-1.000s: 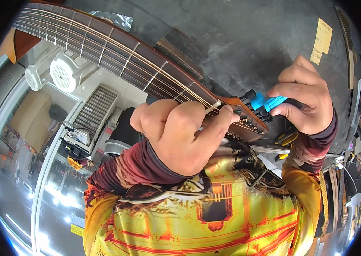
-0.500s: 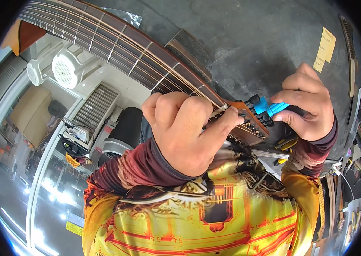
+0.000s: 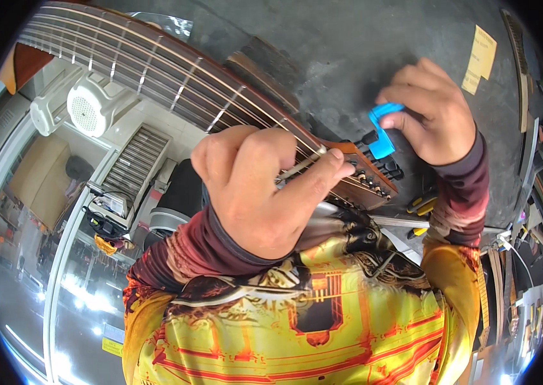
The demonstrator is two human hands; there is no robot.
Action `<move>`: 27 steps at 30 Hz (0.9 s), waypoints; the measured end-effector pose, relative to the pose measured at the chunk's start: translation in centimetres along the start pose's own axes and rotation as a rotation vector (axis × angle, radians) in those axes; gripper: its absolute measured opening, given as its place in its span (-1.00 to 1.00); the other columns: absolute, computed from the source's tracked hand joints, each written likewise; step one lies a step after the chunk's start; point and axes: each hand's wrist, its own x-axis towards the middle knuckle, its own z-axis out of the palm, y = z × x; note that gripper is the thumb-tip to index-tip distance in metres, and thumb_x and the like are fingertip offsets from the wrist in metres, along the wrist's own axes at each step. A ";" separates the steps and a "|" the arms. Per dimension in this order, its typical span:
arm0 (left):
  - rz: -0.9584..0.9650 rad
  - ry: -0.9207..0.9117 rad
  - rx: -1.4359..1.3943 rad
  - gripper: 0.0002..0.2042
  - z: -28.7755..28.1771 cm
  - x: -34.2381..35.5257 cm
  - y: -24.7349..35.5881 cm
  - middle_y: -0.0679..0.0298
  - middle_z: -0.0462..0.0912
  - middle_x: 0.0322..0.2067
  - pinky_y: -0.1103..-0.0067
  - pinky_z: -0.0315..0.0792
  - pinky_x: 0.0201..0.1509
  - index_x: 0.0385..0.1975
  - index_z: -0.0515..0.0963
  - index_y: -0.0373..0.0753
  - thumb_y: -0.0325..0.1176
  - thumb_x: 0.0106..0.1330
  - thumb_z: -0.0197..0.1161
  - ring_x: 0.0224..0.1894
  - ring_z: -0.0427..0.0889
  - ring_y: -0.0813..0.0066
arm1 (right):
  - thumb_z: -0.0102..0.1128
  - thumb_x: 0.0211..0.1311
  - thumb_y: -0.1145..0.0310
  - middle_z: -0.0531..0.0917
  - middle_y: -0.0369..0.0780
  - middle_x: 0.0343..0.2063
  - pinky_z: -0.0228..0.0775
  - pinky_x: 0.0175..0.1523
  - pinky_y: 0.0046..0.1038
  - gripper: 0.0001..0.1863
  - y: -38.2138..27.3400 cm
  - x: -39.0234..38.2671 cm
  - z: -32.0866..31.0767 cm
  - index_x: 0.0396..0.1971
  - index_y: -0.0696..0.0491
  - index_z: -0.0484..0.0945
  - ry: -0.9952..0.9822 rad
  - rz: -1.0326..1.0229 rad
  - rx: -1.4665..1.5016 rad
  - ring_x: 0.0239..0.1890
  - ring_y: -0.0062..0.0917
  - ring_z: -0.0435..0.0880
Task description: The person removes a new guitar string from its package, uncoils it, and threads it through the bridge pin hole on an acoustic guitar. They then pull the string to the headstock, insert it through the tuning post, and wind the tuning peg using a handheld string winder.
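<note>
A guitar neck (image 3: 167, 70) slants from the upper left down to its brown headstock (image 3: 369, 194). Curled over the strings by the nut is my left hand (image 3: 255, 192), with one finger stretched toward the nut. A pale guitar string runs out from under its bent fingers, which appear closed on it; the grip is partly hidden. My right hand (image 3: 437, 115) pinches the crank end of a blue string winder (image 3: 382, 145). The winder's head sits over one of the black tuning pegs (image 3: 388, 168) on the far side of the headstock.
Under the neck lies a dark grey worktop (image 3: 342, 38) with a dark wooden block (image 3: 262, 70) and a yellow paper note (image 3: 479, 59). Yellow-and-black handled tools (image 3: 422, 205) rest near my right forearm. White stools (image 3: 91, 106) stand at the left.
My right hand has swung up and left, turning the winder's crank to a new angle on the peg. My left hand and the guitar have shifted slightly left in the picture.
</note>
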 end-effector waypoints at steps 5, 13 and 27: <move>0.013 -0.002 0.009 -0.55 0.0 -0.1 -0.4 0.42 0.29 -0.43 0.53 0.17 -0.23 -0.22 0.75 0.06 -0.28 -0.24 0.65 -0.34 0.28 0.43 | 0.40 -0.01 0.35 0.60 -0.26 -0.46 0.27 -0.26 -0.39 -0.82 -0.8 -1.1 -2.6 -0.40 0.09 0.67 -0.036 -0.160 0.237 -0.41 -0.32 0.45; 0.050 0.074 0.042 -0.53 0.8 -0.3 -0.5 0.43 0.34 -0.42 0.54 0.18 -0.23 -0.20 0.74 0.00 -0.24 -0.24 0.64 -0.35 0.32 0.48 | 0.35 0.05 0.38 0.58 -0.23 -0.47 0.26 -0.26 -0.34 -0.86 0.4 -0.3 -0.2 -0.44 0.12 0.64 -0.058 -0.033 0.041 -0.43 -0.29 0.43; 0.319 0.005 0.273 -0.50 0.2 -2.6 -4.1 0.38 0.53 0.16 0.38 0.18 0.18 -0.01 0.66 0.13 0.26 0.16 0.26 0.23 0.43 0.34 | 0.37 0.00 0.36 0.53 -0.23 -0.49 0.28 -0.25 -0.29 -0.84 -0.1 -0.9 -3.1 -0.47 0.12 0.62 -0.235 -0.030 0.079 -0.38 -0.26 0.40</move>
